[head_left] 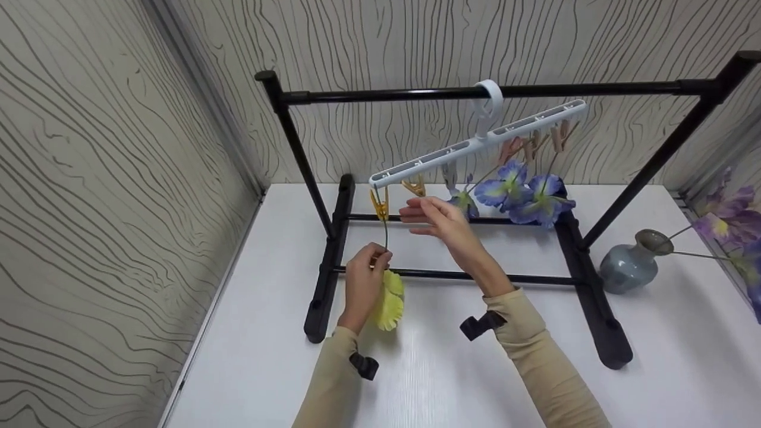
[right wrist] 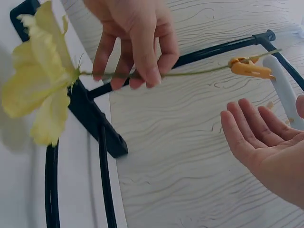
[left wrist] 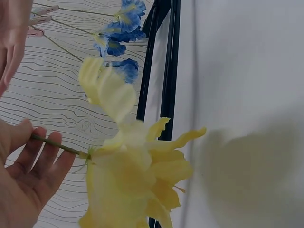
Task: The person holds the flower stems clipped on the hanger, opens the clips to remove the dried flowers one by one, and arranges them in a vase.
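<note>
A yellow artificial flower (head_left: pixel 389 302) hangs head down from an orange clip (head_left: pixel 380 205) at the left end of a white clip hanger (head_left: pixel 440 157). My left hand (head_left: pixel 364 279) pinches its green stem (right wrist: pixel 199 72) between thumb and fingers, just above the bloom. The right hand (head_left: pixel 449 232) is raised beside the clip, its fingers straight and apart from the stem, as the right wrist view shows. Near its fingertips is a second orange clip (head_left: pixel 414 186). Blue-purple flowers (head_left: pixel 523 193) hang from pinkish clips (head_left: pixel 559 137) toward the hanger's right end.
The hanger hooks over the top bar (head_left: pixel 386 95) of a black rack, whose feet (head_left: pixel 324 291) stand on a white table (head_left: pixel 250 333). At the right, a grey-blue vase (head_left: pixel 629 267) lies tilted with purple flowers (head_left: pixel 728 214) in it. Patterned panels (head_left: pixel 380 35) stand behind and at the left.
</note>
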The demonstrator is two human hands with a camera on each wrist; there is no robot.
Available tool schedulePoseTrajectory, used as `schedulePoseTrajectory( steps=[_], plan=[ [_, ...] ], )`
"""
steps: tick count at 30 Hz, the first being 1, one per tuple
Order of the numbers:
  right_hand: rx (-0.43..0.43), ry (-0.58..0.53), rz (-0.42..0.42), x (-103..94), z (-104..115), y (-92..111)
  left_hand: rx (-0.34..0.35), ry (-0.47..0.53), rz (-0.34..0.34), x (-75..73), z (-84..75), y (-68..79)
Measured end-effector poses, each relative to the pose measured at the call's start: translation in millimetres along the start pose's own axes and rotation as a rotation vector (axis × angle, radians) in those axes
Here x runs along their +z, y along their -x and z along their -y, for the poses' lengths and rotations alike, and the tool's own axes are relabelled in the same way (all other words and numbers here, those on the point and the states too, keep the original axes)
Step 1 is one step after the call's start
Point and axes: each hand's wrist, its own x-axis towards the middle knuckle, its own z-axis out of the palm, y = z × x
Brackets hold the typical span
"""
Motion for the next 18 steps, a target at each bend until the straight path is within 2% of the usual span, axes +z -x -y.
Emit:
schedulePoseTrajectory(
  steps=[4, 8, 12, 18],
  plan=[
    [0.042, -0.122, 0.021, 13.0, -2, -13, 0.016, 0.015, -0.002, 0.5, -1.1, 1.9],
    [0.077, -0.299, 0.056, 23.8, -4, -23, 0.018, 0.039, 0.001, 1.2, -2.4, 3.1],
    [0.074, -0.433, 0.152, 31.4, -9, -31, 0.023, 0.045, 0.005, 2.1, -4.6, 5.3],
    [0.063, -0.537, 0.303, 37.5, -14, -36, 0.035, 0.047, 0.022, 2.9, -6.8, 9.9]
  ],
)
